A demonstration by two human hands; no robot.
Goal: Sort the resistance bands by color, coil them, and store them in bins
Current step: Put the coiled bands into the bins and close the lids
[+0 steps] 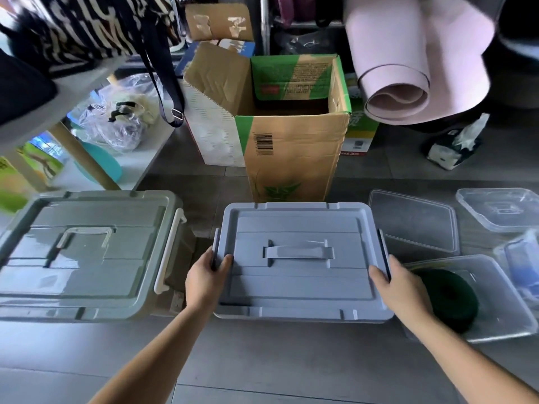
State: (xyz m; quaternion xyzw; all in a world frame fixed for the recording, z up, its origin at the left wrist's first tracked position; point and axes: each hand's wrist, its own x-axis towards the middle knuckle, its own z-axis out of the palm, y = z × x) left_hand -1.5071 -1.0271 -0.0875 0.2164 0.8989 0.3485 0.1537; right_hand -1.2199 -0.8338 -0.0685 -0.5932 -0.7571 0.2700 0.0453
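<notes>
On the floor, the left hand and the right hand each hold one side clasp of the closed blue-grey bin, thumbs on its lid. A coiled dark green band lies in a clear container just beside the bin's right side. A closed green bin stands at its left, and a cardboard box behind.
</notes>
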